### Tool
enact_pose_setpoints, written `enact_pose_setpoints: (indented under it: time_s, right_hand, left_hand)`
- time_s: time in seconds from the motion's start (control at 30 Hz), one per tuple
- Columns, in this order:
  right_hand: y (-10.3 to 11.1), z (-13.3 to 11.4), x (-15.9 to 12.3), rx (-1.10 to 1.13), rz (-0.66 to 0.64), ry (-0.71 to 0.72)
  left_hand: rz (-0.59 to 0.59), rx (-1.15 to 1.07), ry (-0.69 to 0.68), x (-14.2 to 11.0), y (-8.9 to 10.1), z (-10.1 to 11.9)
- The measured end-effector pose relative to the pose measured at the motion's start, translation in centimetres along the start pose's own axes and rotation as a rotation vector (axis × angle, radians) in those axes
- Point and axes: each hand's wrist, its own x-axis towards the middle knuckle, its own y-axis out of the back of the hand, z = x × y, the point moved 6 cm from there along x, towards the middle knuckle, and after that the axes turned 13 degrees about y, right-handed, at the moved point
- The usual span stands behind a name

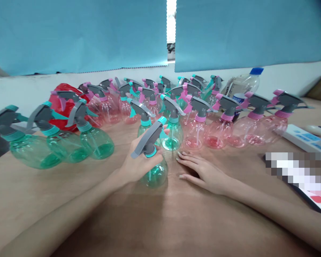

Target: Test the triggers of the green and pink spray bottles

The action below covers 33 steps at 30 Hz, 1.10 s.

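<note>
My left hand [137, 162] is wrapped around the neck of a green spray bottle [153, 169] with a grey trigger head, standing on the wooden table [160, 221]. My right hand [200, 169] lies flat on the table just right of that bottle, fingers stretched out, holding nothing. Behind them stand several green spray bottles [96, 141] on the left and several pink spray bottles [216, 132] in the middle and right.
A red plastic bag [65, 107] sits behind the left bottles. A clear water bottle with a blue cap [243, 84] lies at the back right. A white device with blue buttons [305, 137] and papers lie at the right edge. Blue curtains hang behind.
</note>
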Motion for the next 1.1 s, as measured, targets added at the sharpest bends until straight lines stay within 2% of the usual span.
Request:
enact_pose_setpoints:
  time_s: [0.4,0.53,0.7,0.9,1.1]
  right_hand:
    - [-0.06,0.03,-0.12,0.004,0.019,0.004]
    - [-0.09,0.04,-0.1,-0.004,0.011,0.003]
    - [-0.03,0.0,-0.07,0.0,0.018,0.017]
    - [-0.04,-0.01,-0.05,-0.003,0.017,0.011]
    - [-0.04,-0.03,-0.09,0.002,0.021,0.017]
  left_hand:
    - [0.028,0.012,-0.034,-0.05,0.44,0.69]
    - [-0.001,-0.012,-0.048,-0.01,0.28,0.56]
    - [0.019,0.009,-0.042,0.06,0.4,0.31]
    - [-0.019,-0.039,-0.009,0.22,0.1,0.06]
    - [0.031,0.025,0.008,-0.07,0.13,-0.2]
